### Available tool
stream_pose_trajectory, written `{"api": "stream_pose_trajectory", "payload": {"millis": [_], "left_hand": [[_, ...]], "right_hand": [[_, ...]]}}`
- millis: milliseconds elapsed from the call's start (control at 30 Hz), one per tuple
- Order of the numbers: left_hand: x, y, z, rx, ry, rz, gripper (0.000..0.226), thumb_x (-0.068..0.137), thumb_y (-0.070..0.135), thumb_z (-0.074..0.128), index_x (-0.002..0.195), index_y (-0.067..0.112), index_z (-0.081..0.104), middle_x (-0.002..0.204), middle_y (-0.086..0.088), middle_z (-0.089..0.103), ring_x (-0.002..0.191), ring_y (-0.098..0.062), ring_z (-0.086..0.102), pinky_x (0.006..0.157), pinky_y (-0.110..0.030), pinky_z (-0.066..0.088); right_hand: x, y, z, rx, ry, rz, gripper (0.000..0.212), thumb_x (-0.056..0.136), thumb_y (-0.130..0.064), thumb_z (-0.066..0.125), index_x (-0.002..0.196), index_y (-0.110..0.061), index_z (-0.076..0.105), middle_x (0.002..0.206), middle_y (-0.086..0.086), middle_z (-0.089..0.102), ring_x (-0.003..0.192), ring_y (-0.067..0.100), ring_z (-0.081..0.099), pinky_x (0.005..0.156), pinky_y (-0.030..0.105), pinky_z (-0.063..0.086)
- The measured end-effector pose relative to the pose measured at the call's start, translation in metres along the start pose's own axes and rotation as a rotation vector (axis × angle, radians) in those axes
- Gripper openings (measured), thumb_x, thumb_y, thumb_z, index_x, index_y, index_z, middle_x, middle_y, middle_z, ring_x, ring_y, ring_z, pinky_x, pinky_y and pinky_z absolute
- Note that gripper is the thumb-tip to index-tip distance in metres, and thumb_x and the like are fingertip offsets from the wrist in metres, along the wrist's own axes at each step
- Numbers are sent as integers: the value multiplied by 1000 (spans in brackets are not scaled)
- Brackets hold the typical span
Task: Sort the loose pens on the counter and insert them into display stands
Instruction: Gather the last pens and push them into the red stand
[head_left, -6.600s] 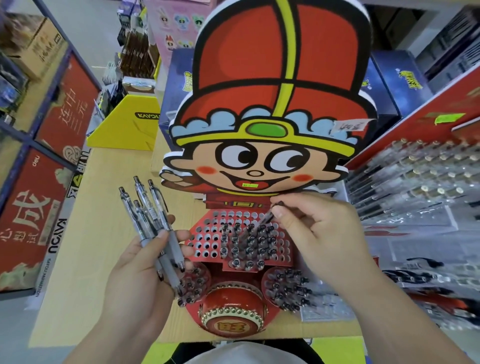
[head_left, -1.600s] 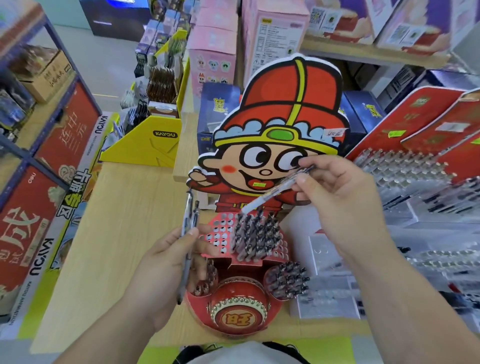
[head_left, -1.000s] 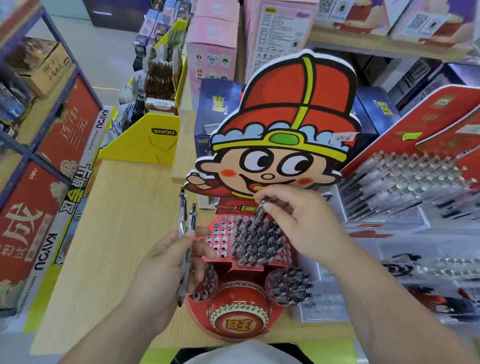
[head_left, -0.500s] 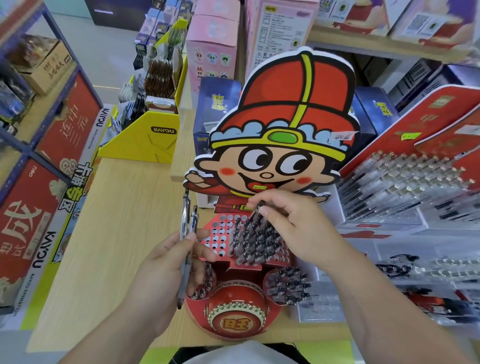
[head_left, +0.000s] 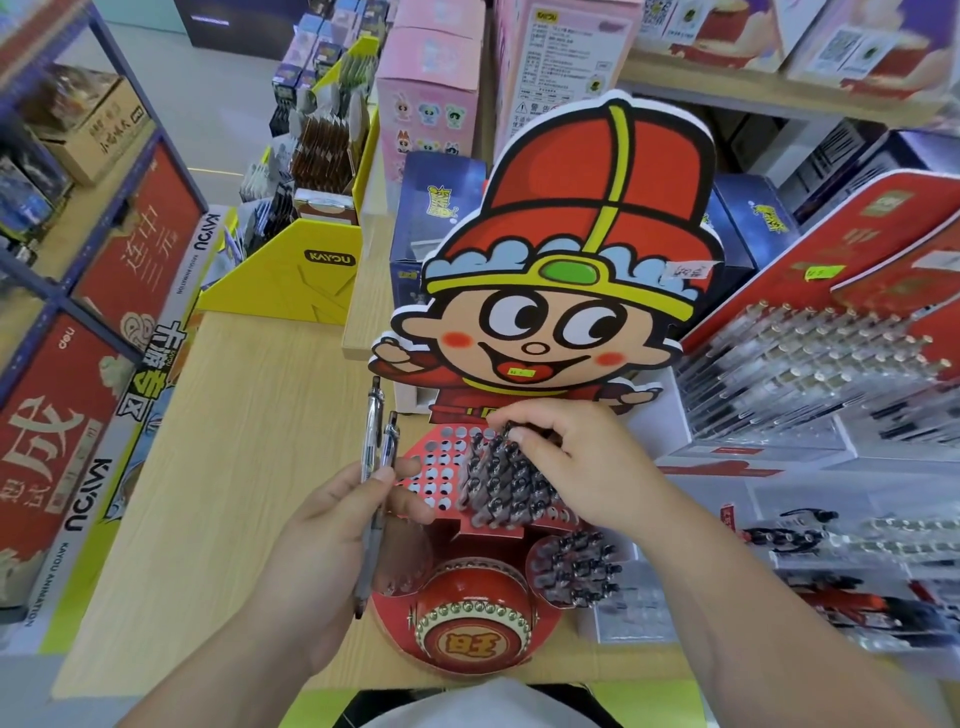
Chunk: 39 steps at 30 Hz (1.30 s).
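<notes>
Now, centre frame: right hand (head_left: 582, 467) pinches a pen (head_left: 508, 430) by its top, seating it in the display stand (head_left: 436, 475) among packed pens. Left hand (head_left: 332, 530) grips two spare pens (head_left: 375, 431), centre-left. Risk: an angled push misses the hole, jostles neighbours, or shifts the card stand.

kayou on yellow box (head_left: 283, 291), 旺 on drum (head_left: 475, 597)

Bright, even shop light; soft shadows; wide-angle bending at edges, right side blurred
</notes>
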<state>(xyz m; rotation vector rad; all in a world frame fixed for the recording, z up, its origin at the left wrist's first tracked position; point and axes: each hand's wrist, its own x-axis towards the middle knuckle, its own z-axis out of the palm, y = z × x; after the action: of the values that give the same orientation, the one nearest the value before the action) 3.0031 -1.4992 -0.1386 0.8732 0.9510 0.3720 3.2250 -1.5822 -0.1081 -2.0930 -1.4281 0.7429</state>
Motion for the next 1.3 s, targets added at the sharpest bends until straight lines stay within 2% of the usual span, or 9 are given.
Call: {"api": "stream_pose_trajectory", "payload": {"millis": [233,400,567,700,800,967,1067,1167,1300], "left_hand": [[-4,-2,-2,5,-21,5,29,103,27,48,115,10,68,85,-18,67,50,-19,43,40,-25,34],[-14,3,1,-6,-131,45,29,95,31,62,112,8,69,71,-13,53,46,-18,34,44,-27,26],[-20,13,2,37,-275,132,44,81,44,67,109,10,70,66,-8,49,45,-17,34,45,-26,25],[-20,22,10,96,-367,150,20,91,35,59,95,23,75,68,-11,48,44,-15,33,45,-25,27],[-22,27,14,118,-427,133,24,92,34,56,100,19,73,68,-13,46,46,-18,30,45,-25,28],[-22,27,14,145,-464,128,28,92,37,57,104,16,72,67,-12,47,47,-18,32,48,-29,24],[-21,27,13,162,-408,117,22,98,36,60,101,19,73,71,-13,58,50,-21,44,48,-29,32],[-12,22,6,136,-208,106,23,102,25,51,99,18,72,78,-17,65,56,-25,54,48,-30,41],[-1,16,-15,199,0,88,21,106,19,48,100,7,64,61,-8,46,43,-18,35,40,-23,24]], "right_hand": [[3,0,3,-5,-36,42,28,103,-22,52,118,-39,69,116,-24,68,109,-7,57,87,5,38],[-4,-4,2,44,21,59,34,103,-21,52,134,-35,61,124,-22,65,118,-9,54,103,15,42],[-24,-38,-6,327,287,-5,23,100,-26,58,117,-37,67,105,-19,72,104,-3,63,87,11,47],[-28,-62,-8,595,110,7,18,94,-17,67,109,-24,74,96,-6,76,93,5,69,82,22,55],[-29,-66,-5,665,103,8,17,92,-6,68,104,-16,76,90,0,76,82,4,67,73,17,51],[-31,-63,0,730,82,88,13,93,-6,67,103,-8,75,89,2,77,79,5,67,70,16,50],[-32,-62,-1,730,104,116,11,95,-8,65,101,-10,73,93,6,77,81,9,69,70,22,53],[-29,-60,-13,779,211,140,11,96,-4,61,101,-8,70,94,6,78,84,17,72,69,26,56],[-26,-54,-32,729,480,75,14,95,-2,62,100,-12,71,89,6,76,83,19,73,71,27,57]]}}
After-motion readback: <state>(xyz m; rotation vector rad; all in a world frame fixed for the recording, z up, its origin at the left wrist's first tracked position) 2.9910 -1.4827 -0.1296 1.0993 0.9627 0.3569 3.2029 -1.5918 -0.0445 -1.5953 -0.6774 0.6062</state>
